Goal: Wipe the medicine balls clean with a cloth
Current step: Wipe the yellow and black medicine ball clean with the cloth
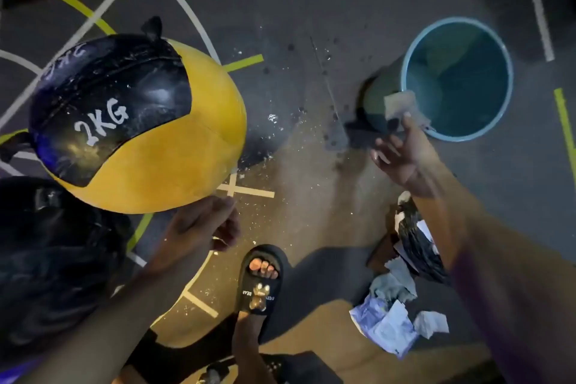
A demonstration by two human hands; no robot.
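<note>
While right hand (402, 156) touches cloth (400, 104), bucket (505, 72) adjoins.

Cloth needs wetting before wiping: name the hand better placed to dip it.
Right. The right hand already pinches the cloth at the bucket rim; the left hand sits by the medicine ball.

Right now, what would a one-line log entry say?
right hand: holds cloth at bucket rim | left hand: loosely curled near 2KG ball | wiping: paused
</note>
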